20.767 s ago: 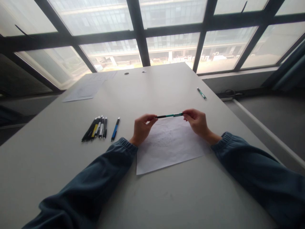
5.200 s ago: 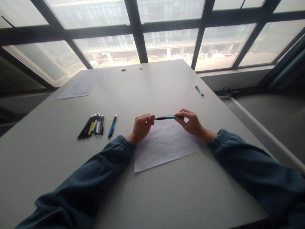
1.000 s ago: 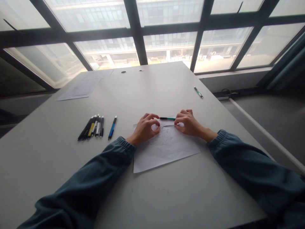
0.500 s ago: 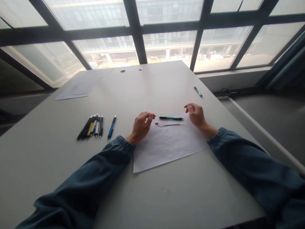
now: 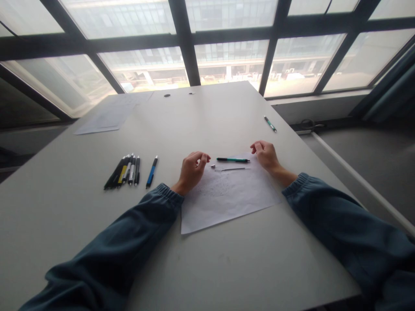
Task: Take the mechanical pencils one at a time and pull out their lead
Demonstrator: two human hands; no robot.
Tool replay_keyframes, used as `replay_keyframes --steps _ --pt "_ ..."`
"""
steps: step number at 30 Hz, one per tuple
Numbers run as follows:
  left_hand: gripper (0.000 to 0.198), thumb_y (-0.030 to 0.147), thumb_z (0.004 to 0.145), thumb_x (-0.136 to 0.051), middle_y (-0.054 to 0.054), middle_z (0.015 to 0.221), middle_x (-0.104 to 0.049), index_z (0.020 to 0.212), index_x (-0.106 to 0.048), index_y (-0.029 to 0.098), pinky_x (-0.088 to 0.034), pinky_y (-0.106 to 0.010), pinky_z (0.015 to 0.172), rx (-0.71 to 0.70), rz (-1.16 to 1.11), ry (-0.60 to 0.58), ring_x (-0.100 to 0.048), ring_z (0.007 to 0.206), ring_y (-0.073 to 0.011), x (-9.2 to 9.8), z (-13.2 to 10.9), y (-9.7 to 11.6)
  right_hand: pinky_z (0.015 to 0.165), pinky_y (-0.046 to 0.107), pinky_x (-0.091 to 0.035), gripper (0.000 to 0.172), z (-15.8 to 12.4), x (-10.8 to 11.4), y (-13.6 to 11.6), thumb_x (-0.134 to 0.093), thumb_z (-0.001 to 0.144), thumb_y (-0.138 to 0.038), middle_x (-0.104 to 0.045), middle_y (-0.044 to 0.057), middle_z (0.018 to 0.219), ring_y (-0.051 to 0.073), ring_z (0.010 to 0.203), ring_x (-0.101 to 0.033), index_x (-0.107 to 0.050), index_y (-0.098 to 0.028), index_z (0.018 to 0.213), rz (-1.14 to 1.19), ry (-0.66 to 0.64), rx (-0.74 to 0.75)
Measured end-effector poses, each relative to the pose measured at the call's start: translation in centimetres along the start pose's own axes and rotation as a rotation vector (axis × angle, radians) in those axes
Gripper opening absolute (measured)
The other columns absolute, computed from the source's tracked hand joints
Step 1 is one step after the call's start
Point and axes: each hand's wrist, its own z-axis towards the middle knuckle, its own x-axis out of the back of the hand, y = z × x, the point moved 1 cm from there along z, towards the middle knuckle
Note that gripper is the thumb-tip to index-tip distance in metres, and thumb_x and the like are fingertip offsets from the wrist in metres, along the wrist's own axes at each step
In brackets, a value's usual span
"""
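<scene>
A sheet of paper (image 5: 227, 211) with scribbled marks lies on the white table, and both hands rest at its upper corners. On the left, my left hand (image 5: 192, 169) is loosely curled with fingers apart and nothing visible in it. Close to its fingertips sits a small metal pen tip (image 5: 212, 166). A pen refill (image 5: 233, 169) lies to the right of that tip, partly over a thin, faint spring-like piece. Just above it is a green and black pen barrel (image 5: 232, 160). My right hand (image 5: 264, 154) is relaxed beyond the barrel's right end, fingers half bent, holding nothing visible.
A blue pen (image 5: 152, 172) and a row of several black, yellow and silver pens (image 5: 122, 172) lie to the left. Another green pen (image 5: 270, 124) is near the table's right edge. More paper sheets (image 5: 103, 116) lie at the far left, before the windows.
Both hands stay almost where they were; the left fingers have shifted very slightly to the left. The pen parts and paper have not moved.
</scene>
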Motion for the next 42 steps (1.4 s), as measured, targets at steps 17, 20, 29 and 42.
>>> replay_keyframes --steps 17,20,29,42 --pt "0.014 0.037 0.093 -0.068 -0.004 0.092 -0.068 0.092 -0.077 0.027 -0.043 -0.037 0.085 -0.341 0.318 -0.176 -0.059 0.091 -0.0201 0.0 -0.6 0.1 0.069 0.032 -0.042 0.027 -1.0 0.1 -1.5 -0.049 0.094 -0.033 -0.068 0.003 0.072 0.019 0.071 -0.060 -0.069 -0.018 0.083 -0.074 0.076 0.237" --pt "0.010 0.036 0.090 -0.072 -0.004 0.093 -0.067 0.093 -0.077 0.028 -0.041 -0.037 0.085 -0.348 0.350 -0.221 -0.058 0.092 -0.0206 0.0 -0.6 -0.1 0.082 0.036 -0.041 0.021 -1.9 0.2 -2.7 -0.054 0.094 -0.027 -0.068 0.004 0.078 0.021 0.081 -0.059 -0.067 -0.019 0.080 -0.225 0.010 0.483" --pt "0.011 0.034 0.094 -0.068 -0.005 0.093 -0.065 0.096 -0.077 0.029 -0.039 -0.040 0.086 -0.411 0.412 -0.316 -0.057 0.090 -0.0214 -0.1 -0.7 0.2 0.089 0.041 -0.030 0.020 -4.0 0.2 -5.2 -0.056 0.095 -0.022 -0.068 0.008 0.087 0.023 0.091 -0.052 -0.070 -0.018 0.081 -0.602 -0.382 0.832" --pt "0.013 0.029 0.096 -0.064 -0.005 0.094 -0.065 0.091 -0.076 0.026 -0.040 -0.038 0.086 -0.398 0.404 -0.351 -0.057 0.092 -0.0208 -0.1 -0.6 0.4 0.094 0.043 -0.026 0.022 -4.2 0.0 -5.5 -0.053 0.097 -0.019 -0.068 0.009 0.088 0.025 0.097 -0.051 -0.068 -0.017 0.081 -0.797 -0.452 0.928"
